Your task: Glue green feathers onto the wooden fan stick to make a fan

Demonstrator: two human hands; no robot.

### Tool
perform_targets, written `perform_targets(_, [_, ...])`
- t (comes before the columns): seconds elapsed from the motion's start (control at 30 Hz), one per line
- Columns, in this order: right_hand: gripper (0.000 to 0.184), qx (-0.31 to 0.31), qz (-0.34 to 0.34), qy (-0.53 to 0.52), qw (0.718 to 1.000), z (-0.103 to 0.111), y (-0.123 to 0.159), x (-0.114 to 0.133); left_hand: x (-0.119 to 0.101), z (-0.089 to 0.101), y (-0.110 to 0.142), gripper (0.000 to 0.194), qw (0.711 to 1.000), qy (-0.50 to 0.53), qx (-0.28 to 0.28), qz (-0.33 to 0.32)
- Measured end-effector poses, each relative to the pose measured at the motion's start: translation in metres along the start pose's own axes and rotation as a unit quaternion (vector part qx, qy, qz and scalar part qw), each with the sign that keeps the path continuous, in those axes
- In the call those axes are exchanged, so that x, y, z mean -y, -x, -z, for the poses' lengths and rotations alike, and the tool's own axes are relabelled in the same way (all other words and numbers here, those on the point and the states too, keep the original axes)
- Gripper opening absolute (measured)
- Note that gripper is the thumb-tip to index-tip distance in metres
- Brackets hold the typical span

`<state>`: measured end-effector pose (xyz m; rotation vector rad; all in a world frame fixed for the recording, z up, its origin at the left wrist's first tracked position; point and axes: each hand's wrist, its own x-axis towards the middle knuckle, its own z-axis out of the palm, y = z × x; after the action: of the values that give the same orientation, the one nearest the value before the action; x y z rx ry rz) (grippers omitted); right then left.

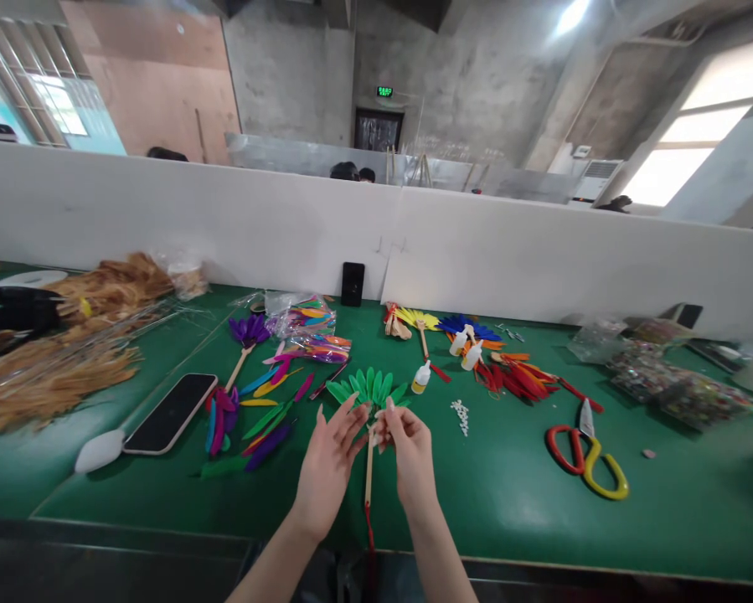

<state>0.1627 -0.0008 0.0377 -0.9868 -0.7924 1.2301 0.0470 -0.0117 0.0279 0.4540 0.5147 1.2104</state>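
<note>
So the green feather fan [374,385] is in the lower middle of the frame, right between the two hands, with its feathers spread toward the top and its pale handle [368,479] pointing down to a red cord [369,523] at the table edge. Left hand [329,469] has its thumb sticking up apart from the fingers, which curl in by the base of the feathers; can't tell if they're actually gripping anything. Right hand [412,448] has thumb and fingers bunched up close at that same base, but whatever's pinched in there is too small and hidden to call. Just right of the feathers stands a little glue bottle [420,378], and a scatter of white beads [460,416] lies on the green table [502,502] to the right of the right hand. Further right there's a pair of scissors [586,456], blades up, one red handle loop, one yellow. Left of center you've got loose colored feathers [269,440], a purple feather fan [249,330] and a phone [172,413] lying at a slant. Yellow feathers [417,317] and blue feathers [461,325] sit above center, near the white partition [508,251].
</note>
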Motion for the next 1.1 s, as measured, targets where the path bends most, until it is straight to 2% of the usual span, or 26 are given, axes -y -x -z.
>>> perform_targets(0.23, [0.039,0.014,0.024,0.043,0.999,0.010,-0.006,0.001,-0.007,-0.002,0.000,0.057,0.992,0.095,0.070,0.051])
perform_targets(0.4, [0.032,0.017,0.032,0.096,0.995,0.012,-0.007,-0.002,-0.007,-0.002,0.001,0.058,0.989,0.100,0.078,0.072])
perform_targets(0.53, [0.037,0.035,0.045,0.151,0.987,0.006,-0.009,-0.002,-0.005,-0.001,0.001,0.059,0.986,0.100,0.098,0.088])
perform_targets(0.73, [0.036,-0.007,0.075,0.231,0.970,0.006,-0.018,-0.010,-0.005,0.000,-0.001,0.061,0.983,0.104,0.127,0.079])
perform_targets(0.9, [0.038,0.007,0.088,0.263,0.961,0.010,-0.022,-0.017,-0.004,-0.002,0.001,0.062,0.989,0.036,0.133,0.046])
perform_targets(1.1, [0.040,0.027,0.066,0.212,0.975,0.001,-0.019,-0.012,0.002,-0.003,0.008,0.045,0.992,-0.067,0.104,-0.002])
